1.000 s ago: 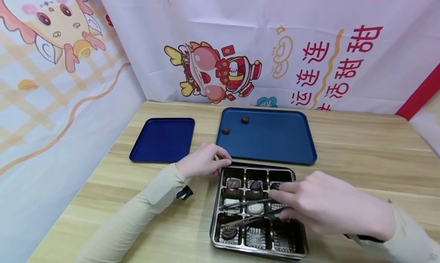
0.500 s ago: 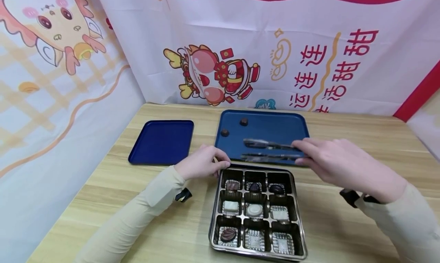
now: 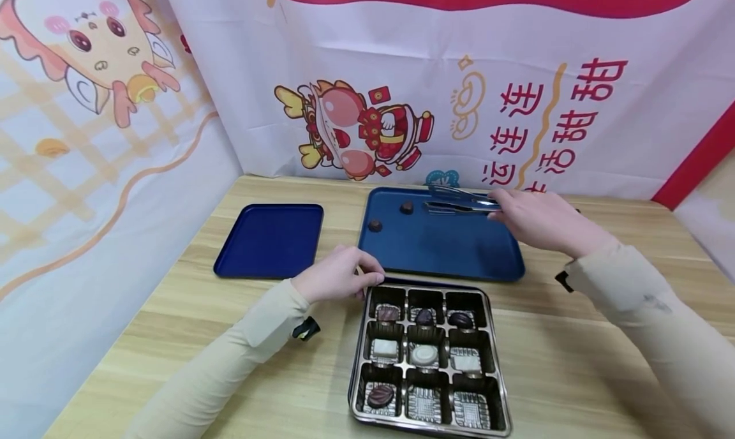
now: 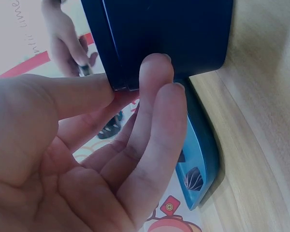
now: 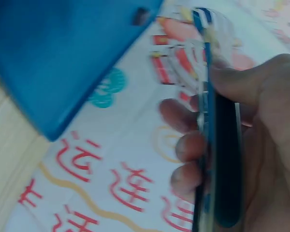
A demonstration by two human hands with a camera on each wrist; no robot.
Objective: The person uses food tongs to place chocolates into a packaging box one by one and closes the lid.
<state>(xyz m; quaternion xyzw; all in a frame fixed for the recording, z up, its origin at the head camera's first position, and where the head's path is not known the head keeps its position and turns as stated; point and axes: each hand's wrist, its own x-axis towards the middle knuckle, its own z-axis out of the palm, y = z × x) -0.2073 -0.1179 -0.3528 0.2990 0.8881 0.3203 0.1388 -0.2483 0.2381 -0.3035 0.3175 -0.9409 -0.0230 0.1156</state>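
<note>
Lower centre, brown plastic nine-cell box (image 3: 405,364) holds seven brown or white chocolates (image 3: 425,355); upper centre, two brown chocolates (image 3: 406,207) seem outstanding; left hand (image 3: 339,274) pinches box, right hand (image 3: 536,219) grips metal tongs (image 3: 459,208).

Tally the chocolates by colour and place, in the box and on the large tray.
White chocolates in the box: 3
Brown or dark chocolates in the box: 4
Dark chocolates on the large tray: 2
Total: 9
</note>
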